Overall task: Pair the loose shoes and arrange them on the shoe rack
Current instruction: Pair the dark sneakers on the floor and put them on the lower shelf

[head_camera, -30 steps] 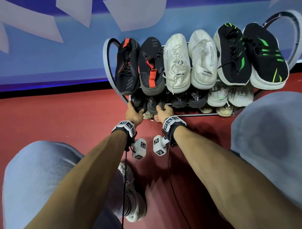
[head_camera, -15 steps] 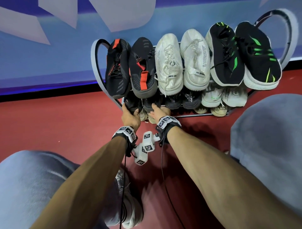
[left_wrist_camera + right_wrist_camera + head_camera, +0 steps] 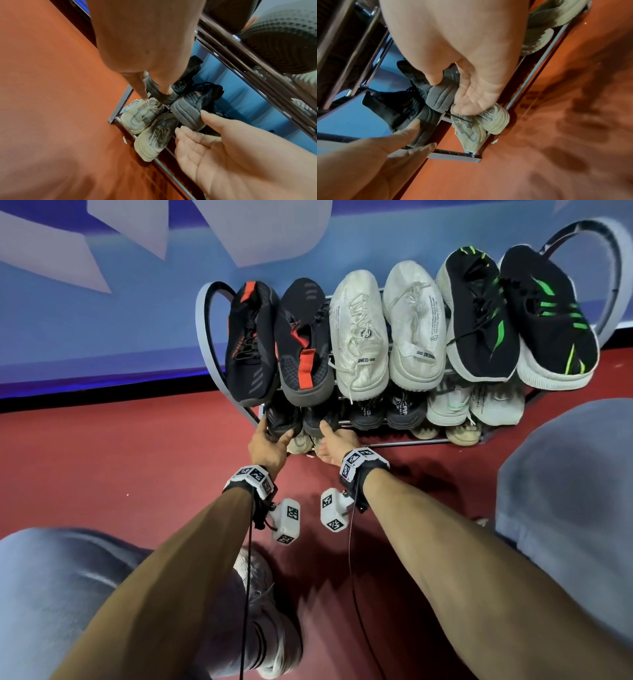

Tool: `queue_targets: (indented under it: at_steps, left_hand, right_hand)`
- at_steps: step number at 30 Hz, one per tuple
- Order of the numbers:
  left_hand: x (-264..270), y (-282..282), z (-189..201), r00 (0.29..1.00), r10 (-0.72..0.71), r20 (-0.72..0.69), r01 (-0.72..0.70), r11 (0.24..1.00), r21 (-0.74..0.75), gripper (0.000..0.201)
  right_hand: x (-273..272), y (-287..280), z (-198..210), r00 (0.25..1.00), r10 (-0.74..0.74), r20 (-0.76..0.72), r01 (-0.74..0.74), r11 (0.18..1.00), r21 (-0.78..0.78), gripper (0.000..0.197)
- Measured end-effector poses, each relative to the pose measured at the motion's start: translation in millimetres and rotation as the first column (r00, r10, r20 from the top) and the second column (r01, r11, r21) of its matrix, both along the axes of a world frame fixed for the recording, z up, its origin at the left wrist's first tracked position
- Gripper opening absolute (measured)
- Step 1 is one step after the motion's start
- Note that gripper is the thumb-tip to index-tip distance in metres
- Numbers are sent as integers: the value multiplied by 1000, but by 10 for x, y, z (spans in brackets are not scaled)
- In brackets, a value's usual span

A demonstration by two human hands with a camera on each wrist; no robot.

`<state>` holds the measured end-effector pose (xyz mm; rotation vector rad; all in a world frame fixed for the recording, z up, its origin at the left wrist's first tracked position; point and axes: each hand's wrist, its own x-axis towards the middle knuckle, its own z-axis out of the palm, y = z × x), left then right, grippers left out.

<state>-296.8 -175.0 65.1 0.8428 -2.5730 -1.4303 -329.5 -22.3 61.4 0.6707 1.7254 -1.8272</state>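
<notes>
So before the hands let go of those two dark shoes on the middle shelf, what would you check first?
1. Left hand has its dark shoe: ok, thumb and fingers on both sides of the heel.
2. Right hand on the second dark shoe: ok, thumb on its heel, other fingers open.
3. The two match: ok, same dark knit and ridged grey soles.
4. Both fully on the shoe rack bars: cannot tell, toes hidden.
5. Clear of the beige shoes below: cannot tell.

Top-tier bar (image 3: 248, 56) overhangs dark shoes (image 3: 192, 106); red floor (image 3: 120, 474) before rack free
</notes>
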Motion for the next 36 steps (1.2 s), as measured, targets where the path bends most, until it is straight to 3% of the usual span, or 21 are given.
queue_targets:
  at_steps: [9,14,21,25,29,33,36]
  left_hand:
    - [79,-4,22,996,-1,90,6,998,-56,57]
    - [66,-21,90,987,-109,122,123,985,-117,56]
    - [107,7,55,986,-168,2,168,979,-118,59]
    - [67,-26,-144,983,-183,25,185,975,-121,77]
    - [-26,-192,-610,979,-193,66,200,973,-114,84]
    - [-39,-180,-501,968,-220,122,238,958,-157,90]
    - [-15,-47,-173,955,-213,206,254,947,-196,79]
  right_hand:
    - [60,21,-40,992,80,-97,-66,987,144,55]
    - [81,67,-59,993,28,-112,-20,998,67,54]
    - [64,-2,-92,977,175,-125,-160,979,123,52]
    - [71,80,-57,989,74,-126,-46,975,219,47]
    - [35,36,-51,993,81,-88,-58,970,235,45]
    - [42,85,25,988,116,-106,-84,959,271,46]
    - [65,80,46,974,202,-102,-158,931,330,47]
